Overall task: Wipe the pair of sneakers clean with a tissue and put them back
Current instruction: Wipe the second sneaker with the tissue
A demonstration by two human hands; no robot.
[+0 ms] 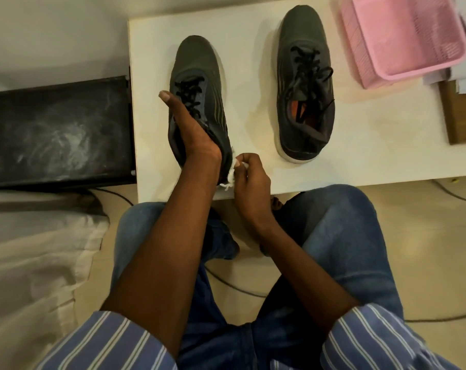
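The left hand [192,132] grips the near sneaker [197,84] at its collar, thumb up beside the laces; the right hand [249,177] pinches a crumpled tissue [230,177] against that shoe's heel, just at the front edge of the tabletop [253,76]. The second sneaker [305,84] stands apart to the right with bare white surface between them. A pink basket [402,36] sits at the far right corner, and a black box [55,129] butts against the tabletop's left edge

sneakers [304,84]: matt dark cloth | tissue [230,178]: fluffy white paper | basket [402,36]: pink plastic mesh | table [253,124]: smooth white
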